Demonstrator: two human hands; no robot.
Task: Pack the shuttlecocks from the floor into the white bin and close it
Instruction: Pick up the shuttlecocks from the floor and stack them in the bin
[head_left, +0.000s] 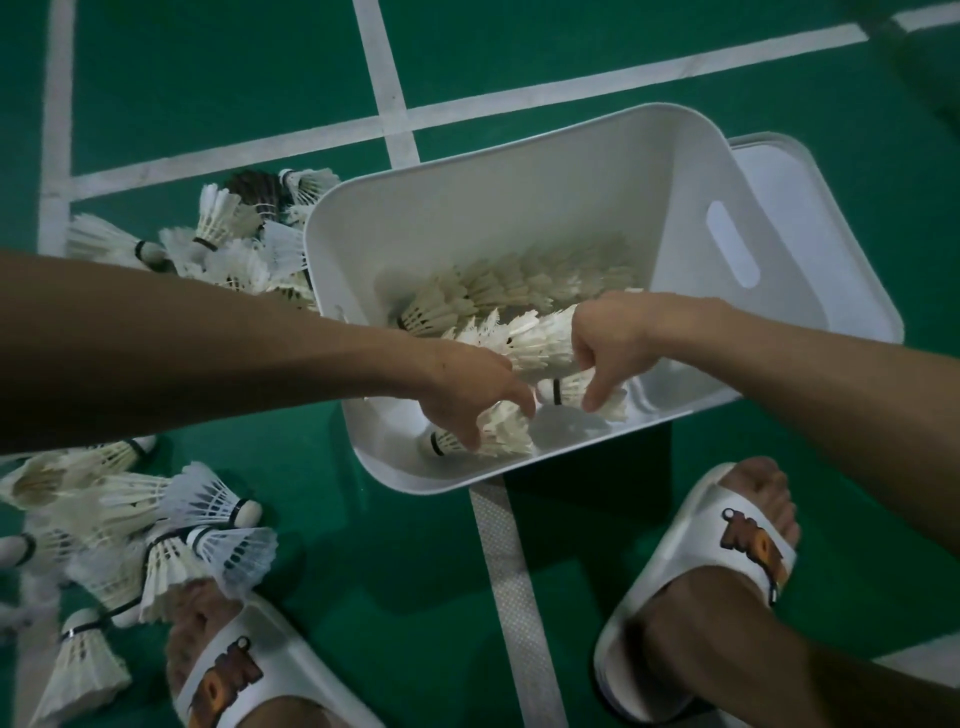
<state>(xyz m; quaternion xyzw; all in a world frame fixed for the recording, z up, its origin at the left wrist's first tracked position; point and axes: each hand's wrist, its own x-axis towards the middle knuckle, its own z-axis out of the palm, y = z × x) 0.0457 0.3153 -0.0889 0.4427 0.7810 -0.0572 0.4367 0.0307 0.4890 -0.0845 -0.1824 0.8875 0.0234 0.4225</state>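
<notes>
White bin (332, 244) open on green court floor (389, 571), mid-frame. I see both hands inside it.

Left hand (478, 400): fingers curled down, pinching single shuttlecock (498, 434) at near-left of bin bottom.

Right hand (608, 353): fingers curled around nested shuttlecock row (535, 340).

Second row (498, 291) lies along far side.

Lid (784, 161) on floor, far right, behind bin.

Loose shuttlecock heaps on floor: far left (234, 244), near left (145, 525), beside my white slipper (244, 670).
</notes>
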